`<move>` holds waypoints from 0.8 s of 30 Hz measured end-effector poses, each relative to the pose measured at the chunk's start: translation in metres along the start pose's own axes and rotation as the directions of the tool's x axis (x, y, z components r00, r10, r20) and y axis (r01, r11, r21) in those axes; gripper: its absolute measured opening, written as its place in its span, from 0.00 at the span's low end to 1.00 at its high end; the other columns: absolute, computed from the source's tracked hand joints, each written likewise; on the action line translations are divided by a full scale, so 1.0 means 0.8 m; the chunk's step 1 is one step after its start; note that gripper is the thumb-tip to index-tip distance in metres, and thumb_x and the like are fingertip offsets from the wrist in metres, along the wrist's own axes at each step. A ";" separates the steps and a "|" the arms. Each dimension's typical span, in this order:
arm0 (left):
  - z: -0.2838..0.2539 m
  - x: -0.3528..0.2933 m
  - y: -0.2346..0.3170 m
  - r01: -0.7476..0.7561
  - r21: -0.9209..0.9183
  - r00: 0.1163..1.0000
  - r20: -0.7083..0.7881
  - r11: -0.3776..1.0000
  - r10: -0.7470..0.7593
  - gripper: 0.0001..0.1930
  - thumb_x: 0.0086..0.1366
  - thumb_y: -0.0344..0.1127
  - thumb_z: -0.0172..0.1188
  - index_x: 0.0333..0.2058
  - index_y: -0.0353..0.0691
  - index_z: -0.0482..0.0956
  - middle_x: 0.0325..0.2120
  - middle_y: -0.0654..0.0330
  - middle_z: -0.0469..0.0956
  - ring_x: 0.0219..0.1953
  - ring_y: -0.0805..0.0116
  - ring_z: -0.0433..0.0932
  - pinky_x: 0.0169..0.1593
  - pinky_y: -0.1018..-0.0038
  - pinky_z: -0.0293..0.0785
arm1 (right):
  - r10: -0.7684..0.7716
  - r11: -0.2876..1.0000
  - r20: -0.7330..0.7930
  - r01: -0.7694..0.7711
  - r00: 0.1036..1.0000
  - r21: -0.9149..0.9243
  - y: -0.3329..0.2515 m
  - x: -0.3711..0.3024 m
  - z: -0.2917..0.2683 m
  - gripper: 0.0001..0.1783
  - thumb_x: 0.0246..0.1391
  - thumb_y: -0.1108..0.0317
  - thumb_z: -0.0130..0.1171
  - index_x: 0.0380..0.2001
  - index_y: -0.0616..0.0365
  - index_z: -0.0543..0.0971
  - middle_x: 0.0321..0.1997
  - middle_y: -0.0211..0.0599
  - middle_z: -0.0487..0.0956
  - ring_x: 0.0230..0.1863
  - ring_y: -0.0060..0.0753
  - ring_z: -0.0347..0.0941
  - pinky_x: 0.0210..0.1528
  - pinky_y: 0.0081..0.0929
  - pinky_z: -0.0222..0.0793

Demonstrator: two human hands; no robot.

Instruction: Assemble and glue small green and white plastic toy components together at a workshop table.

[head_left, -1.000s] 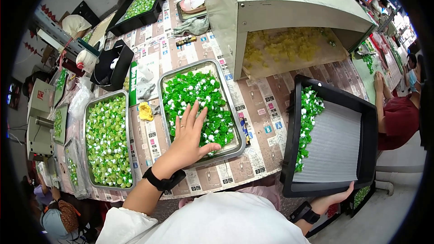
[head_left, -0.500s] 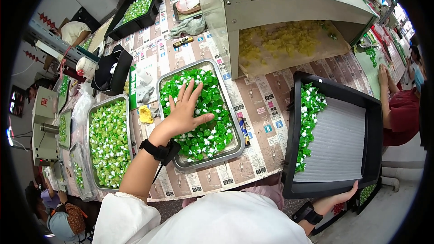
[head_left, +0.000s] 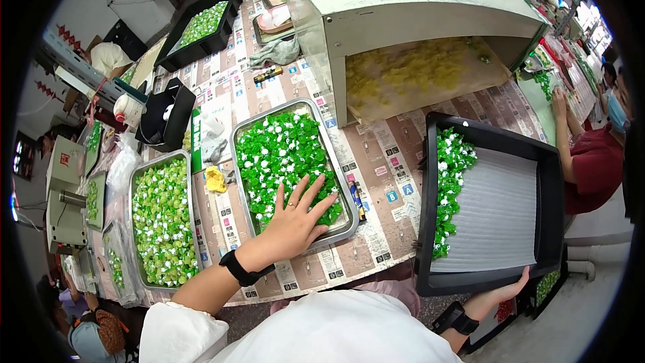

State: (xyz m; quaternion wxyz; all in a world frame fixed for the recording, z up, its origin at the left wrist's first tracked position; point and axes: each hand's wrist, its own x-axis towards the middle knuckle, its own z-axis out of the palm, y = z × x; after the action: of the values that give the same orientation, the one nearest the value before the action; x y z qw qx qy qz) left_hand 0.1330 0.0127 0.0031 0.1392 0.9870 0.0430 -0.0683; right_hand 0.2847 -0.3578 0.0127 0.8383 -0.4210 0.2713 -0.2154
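Observation:
My left hand (head_left: 297, 220) lies with fingers spread on small green plastic pieces (head_left: 281, 148) with white spots, at the near end of a metal tray (head_left: 336, 163). The pieces cover most of that tray. At the right, my right hand (head_left: 505, 293) holds a black plastic tray (head_left: 485, 281) from below at its near right corner, fingers partly hidden beneath. Similar green pieces (head_left: 450, 188) are heaped along the left side of this tray. A pale ridged liner (head_left: 500, 208) covers the rest of its bottom.
Another metal tray of yellow-green pieces (head_left: 163, 218) stands at the left. A pale hood (head_left: 416, 0) shelters yellowish pieces (head_left: 403, 74) at the back. A yellow lump (head_left: 216, 179) and a blue-and-yellow tube (head_left: 357, 200) flank the middle tray. A person in red (head_left: 591, 168) sits at the right.
My left hand has slid from the middle of the metal tray to its near end, uncovering the green pieces at the far end. My right hand keeps its hold on the black tray.

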 end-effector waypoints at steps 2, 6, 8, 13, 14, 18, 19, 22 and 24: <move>0.002 -0.001 -0.008 0.013 0.031 0.999 -0.030 0.999 -0.013 0.28 0.65 0.47 0.50 0.63 0.55 0.56 0.67 0.56 0.45 0.68 0.49 0.41 0.63 0.38 0.36 | -0.011 1.000 -0.008 0.011 1.000 -0.010 -0.001 -0.007 0.002 0.31 0.53 0.52 0.51 0.54 0.66 0.69 0.58 0.42 0.67 0.55 0.41 0.65 0.57 0.33 0.59; -0.007 0.001 -0.018 0.047 0.040 0.998 -0.030 0.998 -0.046 0.24 0.67 0.45 0.47 0.61 0.56 0.59 0.67 0.60 0.45 0.69 0.53 0.41 0.64 0.38 0.36 | -0.039 0.999 0.003 0.039 0.999 0.004 0.000 0.006 -0.010 0.32 0.53 0.52 0.51 0.54 0.67 0.69 0.58 0.41 0.68 0.55 0.41 0.65 0.57 0.32 0.58; -0.013 -0.001 -0.022 0.072 0.053 0.997 -0.030 0.996 -0.070 0.23 0.67 0.45 0.47 0.61 0.56 0.59 0.67 0.60 0.45 0.69 0.52 0.41 0.64 0.38 0.36 | -0.041 0.999 0.009 0.041 0.999 0.004 0.003 0.012 -0.014 0.32 0.53 0.53 0.51 0.54 0.67 0.68 0.58 0.41 0.68 0.55 0.41 0.65 0.57 0.32 0.59; -0.016 -0.009 -0.034 0.107 -0.004 0.993 -0.051 0.994 -0.107 0.27 0.65 0.49 0.50 0.61 0.53 0.59 0.67 0.58 0.44 0.68 0.49 0.40 0.63 0.38 0.37 | -0.024 1.000 0.000 0.024 1.000 0.019 -0.001 0.012 -0.013 0.32 0.53 0.53 0.52 0.54 0.67 0.68 0.58 0.42 0.68 0.55 0.40 0.65 0.57 0.33 0.59; -0.020 -0.010 -0.029 0.106 0.001 0.993 -0.051 0.994 -0.106 0.27 0.65 0.49 0.50 0.61 0.53 0.59 0.67 0.58 0.44 0.68 0.49 0.40 0.63 0.38 0.37 | -0.013 0.999 0.019 0.012 1.000 0.038 0.001 0.017 -0.016 0.32 0.53 0.53 0.52 0.54 0.67 0.68 0.58 0.42 0.68 0.55 0.40 0.65 0.57 0.33 0.59; -0.034 -0.003 -0.012 0.061 -0.071 0.995 -0.068 0.996 -0.066 0.33 0.62 0.54 0.54 0.61 0.48 0.58 0.67 0.53 0.44 0.68 0.48 0.41 0.64 0.40 0.38 | -0.021 0.998 0.042 0.018 0.999 0.059 0.000 0.018 -0.018 0.32 0.53 0.52 0.52 0.54 0.66 0.68 0.57 0.42 0.68 0.55 0.40 0.65 0.57 0.33 0.59; -0.036 0.003 -0.010 0.046 -0.067 0.994 -0.094 0.997 -0.053 0.35 0.61 0.55 0.55 0.61 0.45 0.58 0.66 0.52 0.45 0.68 0.48 0.41 0.64 0.41 0.39 | -0.025 0.998 0.036 0.023 0.999 0.060 0.000 0.018 -0.019 0.32 0.53 0.52 0.52 0.54 0.66 0.68 0.57 0.42 0.68 0.55 0.40 0.65 0.57 0.33 0.59; -0.035 0.033 -0.012 0.037 -0.051 0.991 -0.128 0.998 -0.043 0.36 0.61 0.55 0.55 0.61 0.41 0.59 0.66 0.51 0.46 0.68 0.47 0.41 0.65 0.42 0.39 | -0.043 0.997 0.050 0.040 0.998 0.060 0.001 0.019 -0.021 0.32 0.53 0.52 0.52 0.54 0.66 0.68 0.57 0.41 0.68 0.55 0.40 0.65 0.57 0.32 0.58; -0.032 0.046 -0.022 0.080 -0.070 0.992 -0.093 0.994 -0.086 0.36 0.60 0.56 0.55 0.61 0.41 0.59 0.66 0.54 0.48 0.68 0.50 0.41 0.65 0.43 0.36 | -0.007 0.999 0.054 0.004 0.999 0.054 0.002 0.014 -0.016 0.31 0.53 0.53 0.52 0.54 0.66 0.68 0.57 0.41 0.68 0.55 0.39 0.65 0.57 0.31 0.58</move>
State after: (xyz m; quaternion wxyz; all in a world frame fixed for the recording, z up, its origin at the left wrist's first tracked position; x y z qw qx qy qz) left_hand 0.1707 0.0391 0.0175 0.1668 0.9813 0.0929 -0.0251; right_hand 0.2853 -0.3711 0.0022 0.8559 -0.4046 0.2413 -0.2134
